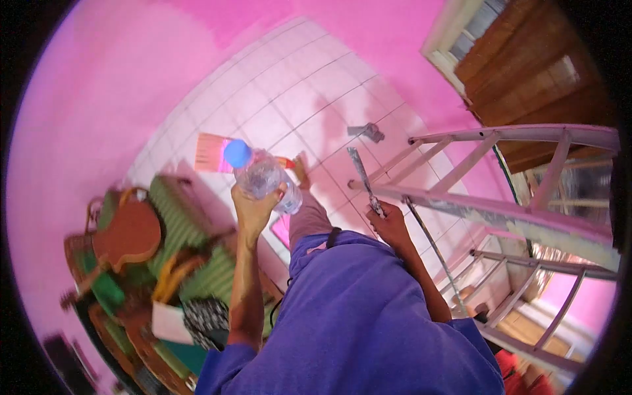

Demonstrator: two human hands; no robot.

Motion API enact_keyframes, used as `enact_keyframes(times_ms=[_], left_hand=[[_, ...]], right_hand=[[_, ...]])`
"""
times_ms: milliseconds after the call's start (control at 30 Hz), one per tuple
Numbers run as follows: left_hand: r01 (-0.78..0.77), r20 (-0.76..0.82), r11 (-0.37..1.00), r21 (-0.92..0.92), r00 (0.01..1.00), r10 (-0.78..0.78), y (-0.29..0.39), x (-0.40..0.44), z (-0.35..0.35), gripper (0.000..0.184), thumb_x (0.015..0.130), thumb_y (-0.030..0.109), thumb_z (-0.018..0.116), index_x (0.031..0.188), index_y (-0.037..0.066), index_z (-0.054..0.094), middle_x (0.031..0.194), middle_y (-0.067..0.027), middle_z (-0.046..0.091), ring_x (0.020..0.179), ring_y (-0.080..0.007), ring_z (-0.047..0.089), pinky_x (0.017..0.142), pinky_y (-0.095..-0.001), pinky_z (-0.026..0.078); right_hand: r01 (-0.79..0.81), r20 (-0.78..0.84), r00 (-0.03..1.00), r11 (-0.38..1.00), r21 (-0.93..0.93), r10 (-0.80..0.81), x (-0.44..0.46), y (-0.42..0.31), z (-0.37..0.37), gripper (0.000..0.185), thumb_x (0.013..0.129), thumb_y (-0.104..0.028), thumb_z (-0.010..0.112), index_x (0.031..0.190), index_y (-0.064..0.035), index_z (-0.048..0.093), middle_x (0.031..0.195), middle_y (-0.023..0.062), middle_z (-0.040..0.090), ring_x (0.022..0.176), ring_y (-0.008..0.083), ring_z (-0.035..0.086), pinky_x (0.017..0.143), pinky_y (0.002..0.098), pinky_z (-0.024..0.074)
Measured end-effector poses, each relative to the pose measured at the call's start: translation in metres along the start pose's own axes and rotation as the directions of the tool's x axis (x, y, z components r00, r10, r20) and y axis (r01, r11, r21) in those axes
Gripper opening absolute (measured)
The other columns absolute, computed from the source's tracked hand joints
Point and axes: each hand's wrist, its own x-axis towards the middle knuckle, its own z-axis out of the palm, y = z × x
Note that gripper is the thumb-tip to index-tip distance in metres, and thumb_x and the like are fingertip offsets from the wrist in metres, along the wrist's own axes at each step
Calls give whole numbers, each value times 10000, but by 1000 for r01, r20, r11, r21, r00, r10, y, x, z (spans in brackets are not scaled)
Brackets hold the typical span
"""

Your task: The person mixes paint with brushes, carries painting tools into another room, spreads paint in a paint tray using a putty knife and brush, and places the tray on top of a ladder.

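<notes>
My left hand point(255, 214) is wrapped round a clear plastic bottle point(266, 178) with a blue cap, tilted to the upper left. In my right hand point(388, 227) is a paint-crusted scraper point(363, 174), its narrow blade pointing away from me. Beyond the bottle lies a brush-like item point(212, 153) with brown bristles and a pink band, partly hidden by the bottle. A pink-filled container point(282, 229) shows partly beside my leg. On the white tiled floor point(263, 108) sits a grey angular object point(367, 131), its kind unclear.
A pink-smeared ladder point(461, 201) stands close to my right hand, with a second ladder point(520, 296) behind it. A long pole point(434, 250) leans there. To the left are a green-cushioned wooden sofa point(181, 217) and a guitar point(128, 236). Someone in red point(520, 375) is at the lower right.
</notes>
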Motion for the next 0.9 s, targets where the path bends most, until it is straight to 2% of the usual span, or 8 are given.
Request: enact_keyframes(times_ms=[233,333,467,600,667,733,800,900], left_hand=[[35,349,985,-169,937,27,-50,194,9,697,632,103,798,1242,-24,486,1076,-77,619,929,-146,596,845,-303,492],[18,435,997,-75,900,17,-47,268,21,749,608,104,811,1259,-31,466,1142,-92,590,982,-160,578,867,-311,480],[-24,597,999,42,803,-6,-45,320,39,686,606,104,800,1204,-35,492,1190,-112,568,1008,-184,569,871,-318,474],[-229,752,973,-6,640,155,-43,372,94,626,586,78,791,1149,-19,533,1148,-116,592,1021,-181,570,863,-310,476],[-183,817,983,2,567,104,-43,381,117,635,606,55,779,1176,-17,509,1168,-105,567,1030,-187,562,891,-331,469],[-132,878,991,-5,473,67,-51,377,115,644,626,32,767,1203,-16,485,1189,-93,543,1039,-192,554,919,-352,462],[-57,897,995,-80,430,97,-50,387,140,473,580,68,790,1009,9,599,926,-67,651,935,-171,604,836,-321,484],[-131,970,974,-188,131,205,-66,403,184,456,601,72,785,1012,8,598,937,-65,646,861,-177,624,802,-315,497]], right_hand=[[-96,-303,947,994,58,109,144,-28,44,326,863,-320,641,853,5,612,620,57,540,598,142,521,572,334,429],[-173,-336,891,913,369,305,186,-64,63,287,861,-286,640,832,-3,611,649,79,543,627,150,528,594,334,427],[-25,-515,841,962,273,168,209,-73,78,276,869,-287,628,866,-11,647,709,87,586,658,164,563,593,321,435],[-78,-533,769,880,469,352,240,-113,58,290,863,-283,636,925,0,639,718,128,579,666,216,580,601,335,449],[5,-613,696,851,525,374,251,-111,58,297,860,-280,641,940,6,634,724,136,577,672,227,584,604,338,455],[172,-813,582,970,171,40,254,-102,79,277,860,-242,646,967,13,623,806,146,596,692,245,588,630,347,467],[140,-815,481,890,435,323,267,-92,96,247,842,-188,661,958,25,618,871,149,590,729,266,589,656,342,470],[215,-941,175,921,324,289,268,-91,138,221,838,-142,645,955,43,612,930,168,578,845,282,582,729,352,464]])
